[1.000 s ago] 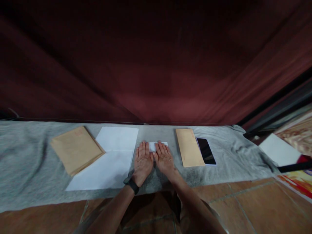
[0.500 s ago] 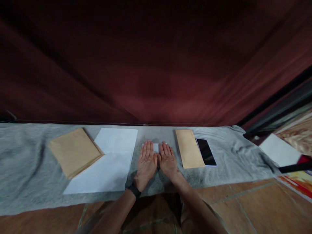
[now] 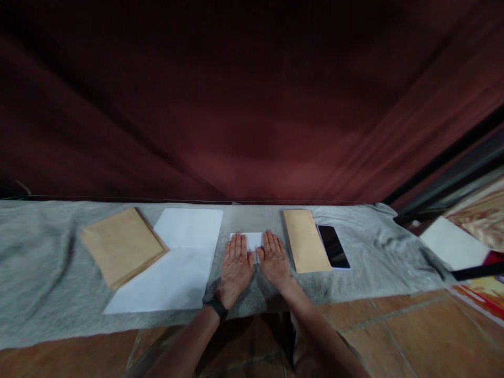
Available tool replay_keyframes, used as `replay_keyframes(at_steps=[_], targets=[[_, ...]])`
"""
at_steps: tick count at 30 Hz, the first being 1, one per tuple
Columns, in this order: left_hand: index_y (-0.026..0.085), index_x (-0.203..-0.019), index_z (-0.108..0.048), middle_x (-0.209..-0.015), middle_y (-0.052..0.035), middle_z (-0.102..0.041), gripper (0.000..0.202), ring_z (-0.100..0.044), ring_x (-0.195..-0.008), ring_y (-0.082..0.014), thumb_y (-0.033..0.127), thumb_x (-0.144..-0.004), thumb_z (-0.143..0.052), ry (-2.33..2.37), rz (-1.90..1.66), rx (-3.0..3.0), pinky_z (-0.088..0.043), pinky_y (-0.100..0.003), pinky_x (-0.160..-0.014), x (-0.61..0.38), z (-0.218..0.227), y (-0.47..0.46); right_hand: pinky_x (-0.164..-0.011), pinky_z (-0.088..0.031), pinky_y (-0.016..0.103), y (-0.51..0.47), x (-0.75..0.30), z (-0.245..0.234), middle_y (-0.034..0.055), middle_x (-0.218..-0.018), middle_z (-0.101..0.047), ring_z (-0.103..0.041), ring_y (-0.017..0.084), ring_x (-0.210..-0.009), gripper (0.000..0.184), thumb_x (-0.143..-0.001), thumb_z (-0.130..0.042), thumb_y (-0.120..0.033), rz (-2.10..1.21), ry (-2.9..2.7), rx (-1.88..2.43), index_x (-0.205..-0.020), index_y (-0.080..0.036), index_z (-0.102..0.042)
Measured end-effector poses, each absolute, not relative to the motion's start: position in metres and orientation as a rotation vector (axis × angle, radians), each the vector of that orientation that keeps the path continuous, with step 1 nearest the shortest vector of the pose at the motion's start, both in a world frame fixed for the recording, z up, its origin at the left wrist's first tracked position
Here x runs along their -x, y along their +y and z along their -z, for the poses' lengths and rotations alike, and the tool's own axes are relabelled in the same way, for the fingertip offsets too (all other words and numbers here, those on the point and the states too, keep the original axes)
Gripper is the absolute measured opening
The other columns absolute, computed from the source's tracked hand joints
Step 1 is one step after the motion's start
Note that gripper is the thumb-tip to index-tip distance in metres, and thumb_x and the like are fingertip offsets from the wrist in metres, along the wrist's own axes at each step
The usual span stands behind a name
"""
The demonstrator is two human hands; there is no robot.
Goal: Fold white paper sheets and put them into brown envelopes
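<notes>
A small folded white paper (image 3: 254, 240) lies on the grey cloth, partly covered by both hands. My left hand (image 3: 236, 265), with a black band on the wrist, rests flat on the paper's left side, fingers stretched forward. On the right side, my right hand (image 3: 274, 262) also lies flat, its fingers extended over the paper's edge. The thumbs point toward each other with a gap of paper showing between them. Just right of my right hand is a single brown envelope (image 3: 306, 241).
To the left, large white sheets (image 3: 185, 268) lie partly under a stack of brown envelopes (image 3: 124, 247). A phone (image 3: 334, 245) sits beside the single envelope. The grey cloth (image 3: 378, 262) runs along a dark red curtain (image 3: 252, 178), with floor tiles (image 3: 394, 320) in front.
My right hand has slid a little to the right, away from my left hand. More of the folded white paper now shows between them.
</notes>
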State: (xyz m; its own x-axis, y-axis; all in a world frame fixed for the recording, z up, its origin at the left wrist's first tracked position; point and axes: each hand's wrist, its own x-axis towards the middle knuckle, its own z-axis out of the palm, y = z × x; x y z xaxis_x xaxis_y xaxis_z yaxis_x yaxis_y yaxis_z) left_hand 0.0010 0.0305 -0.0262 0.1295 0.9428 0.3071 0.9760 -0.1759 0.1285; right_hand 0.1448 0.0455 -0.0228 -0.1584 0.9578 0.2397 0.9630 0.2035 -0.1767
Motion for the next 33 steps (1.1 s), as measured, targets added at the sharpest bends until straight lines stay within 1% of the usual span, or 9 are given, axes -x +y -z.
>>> replay_keyframes(at_steps=[4,8,10,16,20,23,29,31,33], targets=[[-0.001,-0.153,-0.035,-0.162,-0.0237,-0.031,0.061,-0.025,-0.153,-0.0314,0.031,-0.101,-0.033,-1.959,0.431,2.291,-0.025,-0.050,-0.125,-0.003,0.025,0.032,-0.123,-0.026,0.049,0.047,-0.136,0.012,0.0186,-0.159,-0.037,-0.033,0.029,-0.150,0.054,-0.106,-0.033,-0.029,-0.010,-2.161,1.790,-0.153,-0.003,-0.040],[0.003,-0.152,-0.039,-0.162,-0.0214,-0.032,0.057,-0.026,-0.152,-0.0307,0.016,-0.097,-0.031,-1.983,0.307,2.320,-0.025,-0.048,-0.125,-0.001,0.026,0.034,-0.124,-0.028,0.043,0.050,-0.123,0.005,0.0111,-0.160,-0.039,-0.032,0.023,-0.151,0.052,-0.108,-0.028,-0.033,-0.139,-2.271,1.604,-0.152,-0.011,-0.044],[0.004,-0.153,-0.040,-0.162,-0.0201,-0.032,0.058,-0.025,-0.152,-0.0304,0.013,-0.096,-0.031,-1.994,0.272,2.323,-0.025,-0.047,-0.125,-0.001,0.025,0.033,-0.124,-0.028,0.041,0.050,-0.119,0.006,0.0093,-0.159,-0.041,-0.034,0.021,-0.150,0.051,-0.108,-0.026,-0.034,-0.188,-2.305,1.560,-0.151,-0.014,-0.046],[0.004,-0.154,-0.036,-0.162,-0.0201,-0.033,0.059,-0.023,-0.153,-0.0289,0.015,-0.097,-0.029,-2.006,0.320,2.315,-0.025,-0.047,-0.125,0.002,0.023,0.031,-0.124,-0.026,0.043,0.050,-0.119,0.016,0.0100,-0.161,-0.037,-0.032,0.023,-0.151,0.051,-0.109,-0.028,-0.037,-0.158,-2.258,1.644,-0.152,-0.016,-0.045],[0.003,-0.156,-0.031,-0.162,-0.0214,-0.032,0.060,-0.021,-0.154,-0.0287,0.023,-0.099,-0.030,-2.070,0.426,2.257,-0.026,-0.051,-0.124,0.004,0.026,0.032,-0.123,-0.027,0.047,0.050,-0.125,0.019,0.0118,-0.163,-0.034,-0.032,0.026,-0.151,0.051,-0.108,-0.033,-0.037,-0.077,-2.247,1.680,-0.154,-0.017,-0.042],[0.002,-0.155,-0.033,-0.162,-0.0217,-0.032,0.061,-0.022,-0.154,-0.0292,0.027,-0.099,-0.032,-2.116,0.461,2.213,-0.026,-0.050,-0.124,0.006,0.028,0.032,-0.122,-0.028,0.048,0.049,-0.130,0.018,0.0135,-0.163,-0.034,-0.035,0.028,-0.150,0.051,-0.107,-0.036,-0.037,-0.025,-2.246,1.699,-0.153,-0.016,-0.043],[-0.001,-0.153,-0.035,-0.160,-0.0224,-0.035,0.060,-0.027,-0.153,-0.0293,0.026,-0.099,-0.029,-2.091,0.474,2.236,-0.028,-0.048,-0.123,0.012,0.020,0.030,-0.120,-0.029,0.049,0.048,-0.132,0.015,0.0150,-0.161,-0.037,-0.037,0.030,-0.148,0.053,-0.107,-0.035,-0.039,0.011,-2.233,1.747,-0.153,-0.016,-0.043],[-0.002,-0.152,-0.035,-0.161,-0.0231,-0.034,0.060,-0.028,-0.152,-0.0302,0.027,-0.100,-0.029,-2.107,0.474,2.222,-0.028,-0.048,-0.123,0.013,0.016,0.029,-0.120,-0.029,0.050,0.048,-0.131,0.015,0.0153,-0.161,-0.037,-0.037,0.030,-0.148,0.053,-0.107,-0.035,-0.039,0.007,-2.237,1.749,-0.154,-0.016,-0.042],[-0.002,-0.153,-0.035,-0.162,-0.0220,-0.031,0.060,-0.025,-0.153,-0.0298,0.028,-0.101,-0.028,-2.063,0.483,2.241,-0.025,-0.047,-0.124,0.013,0.014,0.027,-0.120,-0.029,0.051,0.048,-0.131,0.015,0.0155,-0.161,-0.037,-0.037,0.030,-0.148,0.053,-0.107,-0.036,-0.039,0.003,-2.241,1.749,-0.154,-0.016,-0.042]])
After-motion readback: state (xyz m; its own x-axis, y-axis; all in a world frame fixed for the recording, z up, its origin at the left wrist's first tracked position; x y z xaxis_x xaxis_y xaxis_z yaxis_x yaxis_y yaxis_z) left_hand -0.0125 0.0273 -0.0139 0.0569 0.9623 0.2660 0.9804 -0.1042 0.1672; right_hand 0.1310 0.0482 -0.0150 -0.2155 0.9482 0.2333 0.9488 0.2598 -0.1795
